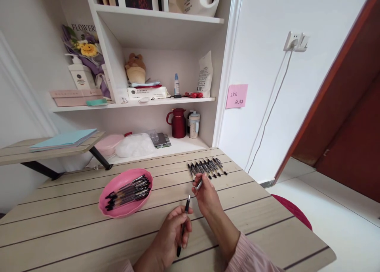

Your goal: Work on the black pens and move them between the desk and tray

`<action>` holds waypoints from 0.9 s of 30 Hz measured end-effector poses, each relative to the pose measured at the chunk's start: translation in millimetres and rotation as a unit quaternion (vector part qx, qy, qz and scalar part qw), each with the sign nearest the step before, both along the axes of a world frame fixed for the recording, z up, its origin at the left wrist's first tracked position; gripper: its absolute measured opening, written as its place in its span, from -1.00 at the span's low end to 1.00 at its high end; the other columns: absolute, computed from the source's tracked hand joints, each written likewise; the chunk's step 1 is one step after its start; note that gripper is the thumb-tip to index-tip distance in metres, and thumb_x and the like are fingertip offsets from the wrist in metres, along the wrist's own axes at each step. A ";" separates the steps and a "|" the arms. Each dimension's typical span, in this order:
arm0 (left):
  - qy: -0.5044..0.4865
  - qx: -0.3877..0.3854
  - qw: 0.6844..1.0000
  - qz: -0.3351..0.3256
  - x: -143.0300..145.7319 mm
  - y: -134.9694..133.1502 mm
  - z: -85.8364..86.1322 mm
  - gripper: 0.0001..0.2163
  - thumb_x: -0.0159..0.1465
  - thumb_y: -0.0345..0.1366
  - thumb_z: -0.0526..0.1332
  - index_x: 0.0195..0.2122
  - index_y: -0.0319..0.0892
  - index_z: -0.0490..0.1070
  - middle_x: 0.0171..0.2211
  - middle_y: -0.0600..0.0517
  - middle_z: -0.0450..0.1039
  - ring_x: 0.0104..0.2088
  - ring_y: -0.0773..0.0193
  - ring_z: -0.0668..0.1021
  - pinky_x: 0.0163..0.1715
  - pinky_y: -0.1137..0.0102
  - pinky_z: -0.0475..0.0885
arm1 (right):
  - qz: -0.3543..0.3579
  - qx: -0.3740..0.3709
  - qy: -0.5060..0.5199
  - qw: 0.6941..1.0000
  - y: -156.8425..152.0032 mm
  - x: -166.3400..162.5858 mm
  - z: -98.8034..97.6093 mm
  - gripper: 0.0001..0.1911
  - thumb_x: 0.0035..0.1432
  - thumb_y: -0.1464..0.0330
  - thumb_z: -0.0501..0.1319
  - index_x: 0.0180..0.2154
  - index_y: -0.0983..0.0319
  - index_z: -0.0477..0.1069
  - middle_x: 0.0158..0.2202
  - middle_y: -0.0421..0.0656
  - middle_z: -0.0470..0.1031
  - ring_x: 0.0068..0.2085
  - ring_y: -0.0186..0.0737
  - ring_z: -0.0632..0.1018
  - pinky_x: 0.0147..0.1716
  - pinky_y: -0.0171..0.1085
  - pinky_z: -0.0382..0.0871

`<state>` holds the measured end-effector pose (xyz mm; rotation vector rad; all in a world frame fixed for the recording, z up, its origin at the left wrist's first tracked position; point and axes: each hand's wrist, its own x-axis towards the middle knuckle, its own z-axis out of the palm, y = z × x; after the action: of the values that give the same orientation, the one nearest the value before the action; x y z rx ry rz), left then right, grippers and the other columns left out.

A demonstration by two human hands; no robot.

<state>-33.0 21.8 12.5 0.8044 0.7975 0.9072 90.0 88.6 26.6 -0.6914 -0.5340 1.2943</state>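
My left hand (173, 232) is closed round a black pen (183, 226), held slantwise above the table with its silvery tip pointing up and away. Close to that tip, my right hand (207, 195) pinches a small greyish cap-like piece (199, 184); the fingers partly hide it. Just beyond my right hand, several black pens (204, 167) lie side by side in a row on the table. To the left, a pink bowl (102, 197) with a wavy rim holds a heap of similar pens (129, 193).
The wooden table (74, 240) has dark stripes. At its back stand a small raised shelf (86, 143) with blue papers (65, 138), a clear plastic bag (135, 145) and a red jug (178, 123). A red round seat (292, 210) shows past the right edge.
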 end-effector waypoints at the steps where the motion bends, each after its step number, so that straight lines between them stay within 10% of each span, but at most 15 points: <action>1: -0.007 -0.001 1.000 0.015 -0.7 0.4 1.0 -0.75 0.01 -0.19 0.19 -0.30 -0.16 0.30 -0.63 0.18 0.28 -0.81 0.56 0.15 -0.80 0.57 -0.08 | 0.006 -0.004 -0.007 1.000 0.1 -0.7 -1.4 -0.67 -0.02 0.06 0.15 -0.39 0.20 0.33 -0.57 -0.27 0.33 -0.56 -0.40 0.36 -0.61 -0.40 0.21; 9: 0.048 0.035 0.989 0.135 -4.8 8.2 3.2 -0.71 -0.01 -0.12 0.25 -0.36 -0.20 0.31 -0.58 0.16 0.29 -0.77 0.61 0.04 -0.78 0.57 -0.16 | 0.122 -0.020 -0.180 0.976 -12.1 -26.3 -13.8 -0.56 -0.11 0.03 0.20 -0.39 0.30 0.43 -0.69 -0.33 0.19 -0.68 -0.46 0.17 -0.67 -0.40 0.02; 16: 0.112 0.062 0.975 0.180 0.1 10.4 0.0 -0.68 -0.08 -0.04 0.28 -0.55 -0.19 0.25 -0.78 0.27 0.00 -0.76 0.56 0.00 -0.77 0.56 -0.13 | 0.046 0.100 -0.473 0.874 -20.4 -37.1 -17.4 -0.55 0.04 0.11 0.07 -0.70 0.27 0.33 -0.70 -0.24 0.25 -0.54 -0.35 0.30 -0.52 -0.37 0.14; 27: 0.088 0.088 0.956 0.265 -17.7 26.2 -4.5 -0.70 -0.05 -0.07 0.25 -0.47 -0.20 0.27 -0.75 0.26 0.08 -0.78 0.56 0.06 -0.78 0.58 -0.11 | 0.051 0.109 -0.546 0.829 -23.2 -30.1 -18.8 -0.87 -0.12 0.46 0.14 -0.47 0.26 0.45 -0.54 -0.21 0.40 -0.53 -0.37 0.33 -0.54 -0.41 0.15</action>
<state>-50.6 48.0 8.0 0.8492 1.1291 1.4133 59.9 65.5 7.8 -1.1979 -1.6406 0.7963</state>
